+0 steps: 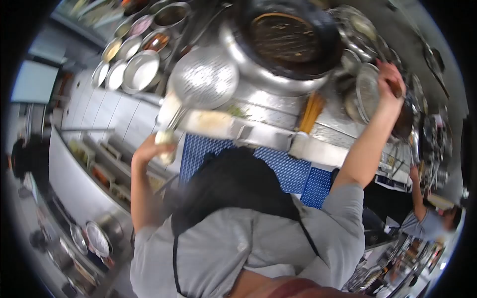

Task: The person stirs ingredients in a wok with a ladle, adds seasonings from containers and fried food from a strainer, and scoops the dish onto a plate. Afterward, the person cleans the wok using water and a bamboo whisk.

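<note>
My left hand [155, 149] is wrapped round the pale handle of a perforated skimmer [204, 77]. The skimmer's round metal bowl lies over the steel counter, left of a large dark wok [285, 42] with some dark liquid in its bottom. On the right, my right hand [391, 80] is closed round a handle with a brown end. What tool that handle belongs to is hard to make out. Beneath this hand is a metal pot [366, 92] holding a round, strainer-like piece.
Several metal bowls of ingredients [141, 72] stand at the upper left. Bamboo sticks [311, 113] lie on the stove front. Blue mats [288, 171] cover the floor. A refrigerated ingredient counter [94, 169] is at left; another person [427, 218] is at far right.
</note>
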Tool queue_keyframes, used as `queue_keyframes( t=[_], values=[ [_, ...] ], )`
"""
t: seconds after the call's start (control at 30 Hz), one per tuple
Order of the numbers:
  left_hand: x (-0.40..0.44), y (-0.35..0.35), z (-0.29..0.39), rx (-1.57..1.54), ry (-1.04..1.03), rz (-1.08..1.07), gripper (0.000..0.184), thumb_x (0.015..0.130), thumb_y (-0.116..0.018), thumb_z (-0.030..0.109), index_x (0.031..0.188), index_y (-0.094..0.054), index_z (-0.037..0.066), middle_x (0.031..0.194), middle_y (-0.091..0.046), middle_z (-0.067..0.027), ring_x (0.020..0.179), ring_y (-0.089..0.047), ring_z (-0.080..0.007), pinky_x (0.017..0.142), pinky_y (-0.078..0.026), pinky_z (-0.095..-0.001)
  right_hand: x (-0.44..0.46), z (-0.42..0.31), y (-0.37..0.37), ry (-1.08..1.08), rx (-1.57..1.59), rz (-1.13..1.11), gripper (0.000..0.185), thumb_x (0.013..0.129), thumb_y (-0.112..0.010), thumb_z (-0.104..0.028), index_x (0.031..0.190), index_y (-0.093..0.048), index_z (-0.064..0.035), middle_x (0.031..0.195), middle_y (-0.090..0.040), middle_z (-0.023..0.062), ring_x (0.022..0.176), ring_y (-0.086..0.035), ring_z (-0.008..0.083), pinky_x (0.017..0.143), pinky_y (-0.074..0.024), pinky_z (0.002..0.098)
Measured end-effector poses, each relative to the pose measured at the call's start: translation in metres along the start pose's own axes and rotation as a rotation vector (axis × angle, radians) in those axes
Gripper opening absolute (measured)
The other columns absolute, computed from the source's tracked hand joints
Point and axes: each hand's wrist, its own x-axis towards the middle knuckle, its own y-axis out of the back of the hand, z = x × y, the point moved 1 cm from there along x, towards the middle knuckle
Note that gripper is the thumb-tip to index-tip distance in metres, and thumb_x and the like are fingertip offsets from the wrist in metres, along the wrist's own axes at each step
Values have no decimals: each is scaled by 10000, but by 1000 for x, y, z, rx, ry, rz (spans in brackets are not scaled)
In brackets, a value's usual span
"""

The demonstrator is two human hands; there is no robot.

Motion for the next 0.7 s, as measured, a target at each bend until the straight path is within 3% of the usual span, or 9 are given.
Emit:
queue_keyframes(
  t=[0.1, 0.17, 0.2, 0.3, 0.37, 0.5, 0.57, 0.63, 0.7],
  values=[
    [1, 8, -17, -128, -13, 6, 541, 725, -791, 308, 1143, -638, -1, 982, -695, -92, 869, -652, -183, 781, -518, -331, -54, 85, -4, 69, 89, 13, 511, 988, -437, -49, 1386, -188, 153, 766, -483, 51, 547, -482, 133, 451, -433, 267],
    [3, 9, -27, -343, -64, -14, 620, 729, -800, 325, 1209, -598, -12, 1042, -684, -102, 903, -647, -186, 801, -519, -330, -78, 121, 15, 43, 152, 26, 524, 996, -439, -69, 1401, -190, 153, 776, -491, 60, 551, -485, 133, 449, -430, 263],
    [8, 11, -42, -444, -51, -18, 732, 714, -800, 353, 1287, -514, -1, 1087, -656, -159, 821, -668, -246, 770, -554, -348, -90, 142, 20, 22, 95, 63, 512, 997, -440, -74, 1392, -210, 156, 783, -495, 62, 552, -483, 131, 450, -428, 261],
    [9, 4, -40, -789, -61, -192, 756, 724, -797, 398, 1294, -497, 3, 1071, -658, -189, 788, -673, -251, 690, -578, -344, -111, 194, 33, 0, -92, 159, 465, 998, -447, -93, 1358, -293, 158, 814, -508, 66, 544, -480, 115, 455, -432, 248],
    [15, -5, -57, -877, -59, -188, 767, 735, -784, 435, 1292, -489, -3, 1056, -656, -206, 723, -672, -257, 613, -578, -338, -113, 215, 37, 48, -423, 315, 429, 983, -499, -114, 1338, -408, 109, 781, -532, 45, 526, -504, 105, 409, -411, 245],
    [14, -22, -92, -923, -49, 24, 720, 737, -755, 365, 1281, -492, -27, 1070, -644, -201, 886, -665, -276, 718, -579, -343, -103, 235, 33, 144, -1369, 571, 474, 905, -597, -79, 1359, -498, 19, 696, -553, 16, 455, -504, 114, 370, -387, 255],
    [-7, -37, -65, -868, -91, 116, 734, 701, -763, 335, 1283, -494, -23, 1071, -638, -196, 941, -651, -276, 776, -571, -351, -88, 220, 34, 262, -1611, 556, 566, 861, -624, -45, 1395, -456, 34, 646, -563, 24, 413, -490, 112, 369, -391, 269],
    [-24, -47, -51, -932, -98, 133, 770, 661, -778, 324, 1287, -488, -19, 1066, -628, -205, 911, -653, -279, 779, -570, -359, -63, 184, 41, 441, -1771, 589, 441, 828, -633, -52, 1249, -565, 60, 632, -594, 45, 428, -544, 128, 407, -424, 285],
    [-19, -32, -84, -1019, -186, -17, 805, 633, -793, 305, 1313, -472, 19, 1144, -606, -192, 982, -635, -295, 838, -557, -377, -35, 145, 27, 517, -1834, 654, 422, 801, -642, -85, 1194, -605, 66, 652, -625, 79, 448, -573, 160, 433, -451, 318]
  ],
)
